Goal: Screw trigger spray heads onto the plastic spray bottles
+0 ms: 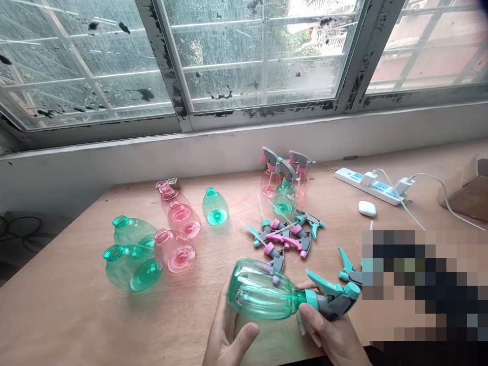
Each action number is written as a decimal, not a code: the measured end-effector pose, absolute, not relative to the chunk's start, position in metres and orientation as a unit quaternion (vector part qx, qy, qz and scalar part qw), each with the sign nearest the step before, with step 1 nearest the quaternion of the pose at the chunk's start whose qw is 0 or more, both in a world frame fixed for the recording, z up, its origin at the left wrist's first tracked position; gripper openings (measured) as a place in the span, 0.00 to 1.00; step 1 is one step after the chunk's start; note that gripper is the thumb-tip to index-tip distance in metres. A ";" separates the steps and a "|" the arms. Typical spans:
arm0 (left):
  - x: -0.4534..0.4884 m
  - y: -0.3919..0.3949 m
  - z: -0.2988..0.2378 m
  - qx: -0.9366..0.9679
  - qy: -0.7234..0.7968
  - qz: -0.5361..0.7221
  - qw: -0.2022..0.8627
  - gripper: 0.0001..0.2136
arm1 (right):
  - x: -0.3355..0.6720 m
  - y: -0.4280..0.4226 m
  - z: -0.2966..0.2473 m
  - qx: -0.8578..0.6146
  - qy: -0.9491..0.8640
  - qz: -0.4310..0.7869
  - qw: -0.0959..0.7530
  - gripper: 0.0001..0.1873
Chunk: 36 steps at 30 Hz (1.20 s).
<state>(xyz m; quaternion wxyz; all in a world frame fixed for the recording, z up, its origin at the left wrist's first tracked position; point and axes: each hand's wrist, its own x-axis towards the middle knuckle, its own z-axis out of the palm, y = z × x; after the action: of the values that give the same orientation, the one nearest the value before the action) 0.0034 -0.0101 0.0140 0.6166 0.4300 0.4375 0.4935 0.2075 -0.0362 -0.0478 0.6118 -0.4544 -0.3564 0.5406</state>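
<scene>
A green see-through spray bottle (263, 292) lies on its side in the air, low in the head view. My left hand (231, 325) cradles its base from below, fingers behind it and thumb off to the front. At the neck, my right hand (330, 330) pinches the collar of a teal and grey trigger spray head (335, 297), which is seated on the bottle. Several loose spray heads, such as a pink and grey one (276, 256), are heaped just beyond. One teal spray head (348, 269) lies right of my right hand.
Headless green bottles (133, 269) and pink bottles (175, 251) stand or lie at left; one green bottle (215, 206) stands alone. At the wall are three bottles with heads (284, 198). A power strip (369, 185), white case (367, 208) and cardboard box (467, 190) are right.
</scene>
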 end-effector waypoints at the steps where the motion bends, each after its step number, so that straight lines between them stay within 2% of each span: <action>1: 0.004 -0.010 0.015 0.428 0.439 0.493 0.617 0.42 | 0.208 -0.037 -0.051 -0.454 -0.365 0.539 0.608 0.21; 9: 0.005 -0.008 0.015 0.454 0.441 0.491 0.598 0.32 | 0.205 -0.038 -0.042 -0.452 -0.334 0.541 0.626 0.23; 14: 0.004 -0.010 -0.001 0.450 0.417 0.490 0.619 0.35 | 0.202 -0.036 -0.031 -0.439 -0.308 0.552 0.639 0.22; 20: 0.004 -0.014 -0.007 0.470 0.426 0.496 0.593 0.47 | 0.205 -0.040 -0.041 -0.461 -0.311 0.561 0.613 0.24; 27: 0.004 -0.009 0.011 0.445 0.466 0.474 0.600 0.36 | 0.209 -0.043 -0.041 -0.478 -0.320 0.560 0.596 0.22; 36: 0.005 -0.013 0.001 0.449 0.438 0.482 0.612 0.37 | 0.203 -0.038 -0.032 -0.462 -0.294 0.553 0.628 0.25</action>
<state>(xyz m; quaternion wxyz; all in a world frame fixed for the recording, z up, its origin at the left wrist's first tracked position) 0.0050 -0.0125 0.0013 0.6119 0.4489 0.4378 0.4820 0.2030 -0.0380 -0.0320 0.6285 -0.4617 -0.2938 0.5527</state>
